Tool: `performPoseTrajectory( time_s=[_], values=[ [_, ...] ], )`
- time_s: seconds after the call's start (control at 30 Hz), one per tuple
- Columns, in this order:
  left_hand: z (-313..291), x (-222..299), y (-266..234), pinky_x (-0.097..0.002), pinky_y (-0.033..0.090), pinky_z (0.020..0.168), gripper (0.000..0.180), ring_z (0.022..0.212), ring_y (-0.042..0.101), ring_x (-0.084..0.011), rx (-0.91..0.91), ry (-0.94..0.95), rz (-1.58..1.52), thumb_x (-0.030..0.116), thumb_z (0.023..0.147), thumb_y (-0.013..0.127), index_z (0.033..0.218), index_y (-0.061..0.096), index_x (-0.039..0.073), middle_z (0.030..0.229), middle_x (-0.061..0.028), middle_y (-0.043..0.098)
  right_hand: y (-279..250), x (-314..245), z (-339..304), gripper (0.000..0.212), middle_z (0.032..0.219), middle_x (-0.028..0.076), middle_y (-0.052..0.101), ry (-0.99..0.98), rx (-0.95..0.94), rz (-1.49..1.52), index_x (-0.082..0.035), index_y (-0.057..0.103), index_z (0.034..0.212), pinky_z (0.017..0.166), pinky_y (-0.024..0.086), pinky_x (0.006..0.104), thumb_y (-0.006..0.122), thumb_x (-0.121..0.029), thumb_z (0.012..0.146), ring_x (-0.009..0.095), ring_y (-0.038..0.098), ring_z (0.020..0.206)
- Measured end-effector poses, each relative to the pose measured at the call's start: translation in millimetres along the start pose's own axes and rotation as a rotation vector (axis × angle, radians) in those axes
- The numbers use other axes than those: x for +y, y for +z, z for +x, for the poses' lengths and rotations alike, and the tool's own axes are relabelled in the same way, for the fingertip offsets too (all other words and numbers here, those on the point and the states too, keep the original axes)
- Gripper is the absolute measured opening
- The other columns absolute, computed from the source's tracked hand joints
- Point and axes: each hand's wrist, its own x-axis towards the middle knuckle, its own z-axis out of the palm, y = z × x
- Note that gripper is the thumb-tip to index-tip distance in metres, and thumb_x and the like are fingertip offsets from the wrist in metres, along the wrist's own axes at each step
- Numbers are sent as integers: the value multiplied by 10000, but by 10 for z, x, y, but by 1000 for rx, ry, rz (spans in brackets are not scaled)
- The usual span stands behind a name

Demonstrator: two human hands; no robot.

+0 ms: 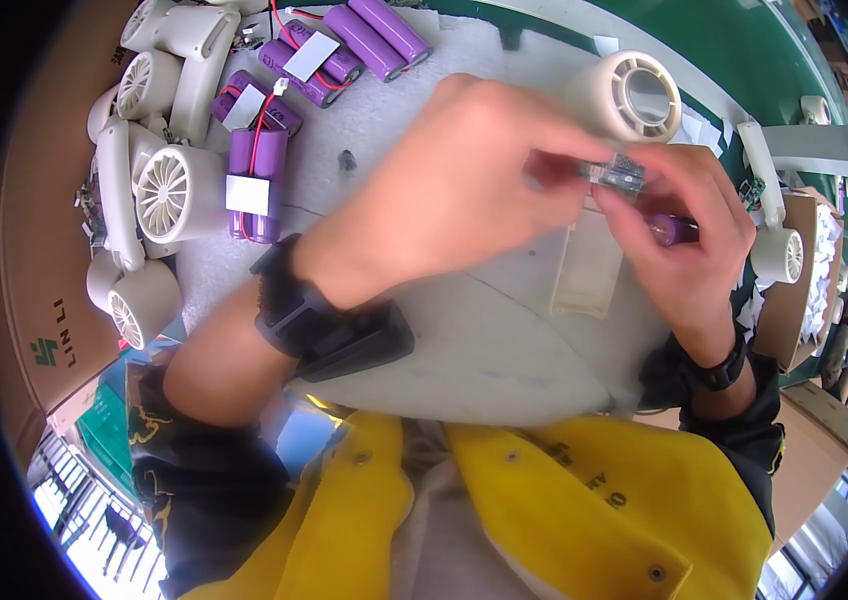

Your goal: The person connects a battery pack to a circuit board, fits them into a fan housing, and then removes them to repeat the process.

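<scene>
My left hand (pixel 489 185) reaches across to the right, thumb and fingers pinched at a small circuit board (pixel 622 174) with clear and metal-looking parts. From the other side, the fingertips of my right hand (pixel 689 225) meet the same board. A purple battery cell (pixel 672 230) shows inside the curled fingers of my right hand; most of it is hidden. Just beyond both hands lies a cream round fan housing (pixel 634 97) with a slotted ring. Below my fingers a flat cream handle piece (pixel 586 272) rests on the table; my hands hide whether the two join.
Cream fan bodies (pixel 179 195) are piled at the left beside a cardboard box (pixel 54 250). Several purple battery packs (pixel 257 165) with red wires and white pads lie on a white foam sheet (pixel 464 50). More fan parts (pixel 776 254) and an open carton (pixel 812 280) stand at the right.
</scene>
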Motion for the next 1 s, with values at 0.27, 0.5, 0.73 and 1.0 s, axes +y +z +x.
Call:
performPoseTrajectory(
  time_s=[0.27, 0.5, 0.73, 1.0],
  values=[
    [13, 5, 24, -245, 548, 660, 259, 728, 684, -166, 30, 145, 201, -35, 758, 717, 1012, 740, 10, 883, -102, 708, 14, 36, 1, 372, 926, 37, 679, 0, 23, 19, -34, 698, 1051, 553, 444, 180, 817, 29, 704, 67, 584, 673],
    [18, 14, 57, -249, 534, 636, 241, 721, 675, -151, 73, 147, 237, -32, 780, 701, 1014, 743, 14, 857, -89, 706, 36, 58, 13, 330, 912, 23, 685, 3, 34, 18, -36, 694, 1045, 559, 426, 170, 799, 28, 739, 52, 580, 681],
    [27, -21, 66, -243, 508, 670, 251, 775, 645, -104, 17, -73, -107, -41, 842, 655, 1081, 712, 11, 840, -40, 678, -68, -85, 58, 221, 831, 24, 672, 384, -55, 287, -17, 681, 989, 522, 435, 178, 780, -22, 791, 42, 588, 627],
    [18, 34, 37, -229, 480, 674, 369, 753, 574, -59, -149, -215, -279, -52, 867, 617, 1227, 621, 30, 837, -18, 632, -174, 2, 61, 173, 856, 32, 663, 425, -211, 317, -17, 670, 976, 514, 421, 184, 744, -13, 819, 61, 607, 643]
  ],
)
